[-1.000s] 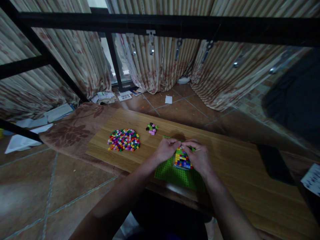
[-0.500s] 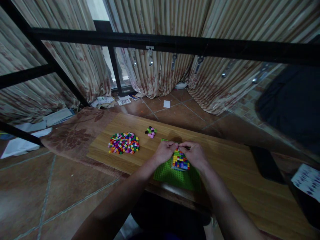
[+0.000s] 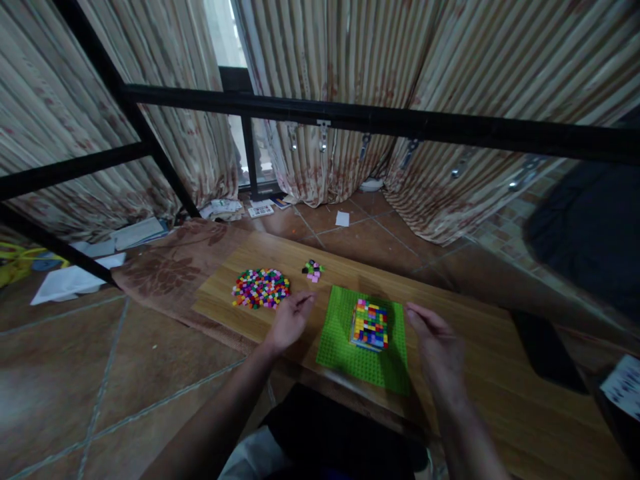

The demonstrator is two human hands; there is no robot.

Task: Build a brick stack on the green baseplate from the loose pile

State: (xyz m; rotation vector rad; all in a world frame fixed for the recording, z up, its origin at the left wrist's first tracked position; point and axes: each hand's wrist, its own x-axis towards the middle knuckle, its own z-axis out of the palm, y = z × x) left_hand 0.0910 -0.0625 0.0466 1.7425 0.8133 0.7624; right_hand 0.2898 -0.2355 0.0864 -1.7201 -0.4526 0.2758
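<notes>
A block of many small coloured bricks (image 3: 370, 325) stands on the green studded baseplate (image 3: 337, 343). My left hand (image 3: 293, 320) hangs left of the baseplate, beside the large heap of loose coloured bricks (image 3: 260, 287); its thumb and forefinger are slightly apart, with nothing visible between them. A smaller cluster of green, black and pink bricks (image 3: 313, 270) lies just beyond its fingertips. At the right edge of the baseplate is my right hand (image 3: 440, 337), fingers loosely bent and a little apart, holding nothing visible. Neither hand touches the block.
The wooden tabletop (image 3: 485, 373) carries a dark flat object (image 3: 547, 350) at the right. A printed white sheet (image 3: 625, 387) lies at the far right edge. Behind the table runs a black metal bar (image 3: 375, 117), in front of striped curtains (image 3: 340, 53).
Both hands have let go of the block and moved apart, left hand leftward towards the loose bricks, right hand rightward. The block's top now shows. The camera view has shifted slightly.
</notes>
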